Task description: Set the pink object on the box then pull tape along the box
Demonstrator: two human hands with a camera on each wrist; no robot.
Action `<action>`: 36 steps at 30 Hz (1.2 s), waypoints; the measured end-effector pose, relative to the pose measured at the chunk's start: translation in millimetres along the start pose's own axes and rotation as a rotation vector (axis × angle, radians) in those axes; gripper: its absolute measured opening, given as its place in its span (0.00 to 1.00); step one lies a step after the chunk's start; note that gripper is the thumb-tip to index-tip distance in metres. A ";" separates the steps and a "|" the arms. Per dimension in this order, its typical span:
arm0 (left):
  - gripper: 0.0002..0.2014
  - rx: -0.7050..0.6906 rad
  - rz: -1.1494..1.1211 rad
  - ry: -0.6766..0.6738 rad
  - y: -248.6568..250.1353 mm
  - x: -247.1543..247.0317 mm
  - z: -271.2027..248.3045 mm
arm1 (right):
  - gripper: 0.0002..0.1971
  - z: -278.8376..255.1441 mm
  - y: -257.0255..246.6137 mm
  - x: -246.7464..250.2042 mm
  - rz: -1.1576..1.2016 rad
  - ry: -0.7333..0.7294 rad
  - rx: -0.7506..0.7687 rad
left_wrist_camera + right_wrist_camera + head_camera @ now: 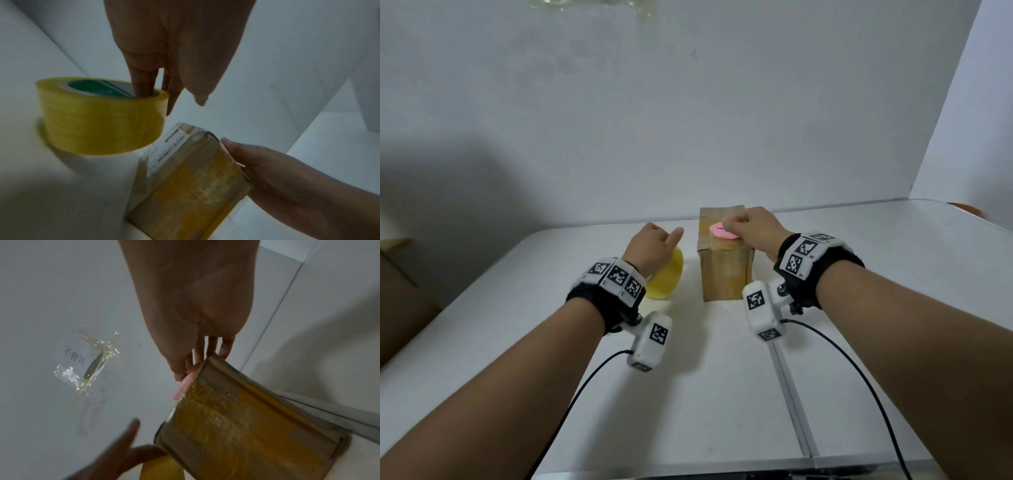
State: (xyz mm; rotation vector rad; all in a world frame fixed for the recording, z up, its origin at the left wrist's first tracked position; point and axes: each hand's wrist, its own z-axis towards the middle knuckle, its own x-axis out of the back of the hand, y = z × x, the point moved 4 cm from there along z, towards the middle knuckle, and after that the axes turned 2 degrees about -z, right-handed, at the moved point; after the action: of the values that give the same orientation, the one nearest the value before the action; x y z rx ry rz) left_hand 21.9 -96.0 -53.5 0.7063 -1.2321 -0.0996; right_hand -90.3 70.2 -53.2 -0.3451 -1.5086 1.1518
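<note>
Two hands at a taped cardboard box [726,270] mid-frame.
Left hand [650,248] hooks fingers into the yellow tape roll [666,277]; right hand [755,231] pinches a pink flat cutter [722,232] atop it.

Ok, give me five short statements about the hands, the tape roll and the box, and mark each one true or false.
1. The left hand has a finger inside the core of the yellow tape roll. True.
2. The right hand holds a blue object on the box. False: it pinches a pink object against the top of the cardboard box.
3. The tape roll sits to the left of the box on the white table. True.
4. The cardboard box lies open with its flaps up. False: it is closed and wrapped in yellowish tape.
5. The tape roll is stacked on top of the box. False: it rests on the table beside it.
</note>
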 end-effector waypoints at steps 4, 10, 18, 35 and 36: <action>0.32 0.022 0.101 -0.161 18.4 -17.9 7.7 | 0.16 -6.1 4.3 -2.5 -0.076 0.004 0.075; 0.34 0.042 0.089 -0.151 10.2 -36.6 15.9 | 0.44 -19.1 23.6 0.3 0.099 0.002 -0.031; 0.27 -0.029 0.262 -0.255 23.1 -37.1 6.4 | 0.31 -41.3 37.2 -4.4 -0.020 -0.264 -0.042; 0.26 -0.001 0.210 -0.251 28.9 -40.0 3.8 | 0.42 -27.2 48.8 -11.4 -0.331 -0.276 -0.085; 0.27 0.001 0.204 -0.243 27.4 -40.1 4.6 | 0.42 -29.8 52.6 -13.4 -0.348 -0.301 -0.097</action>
State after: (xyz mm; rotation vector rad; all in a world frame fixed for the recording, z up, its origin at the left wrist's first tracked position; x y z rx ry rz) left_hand -4.6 -59.0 -71.1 0.5766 -1.5303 -0.0158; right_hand -79.5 99.0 -107.0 0.0320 -1.8075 0.8811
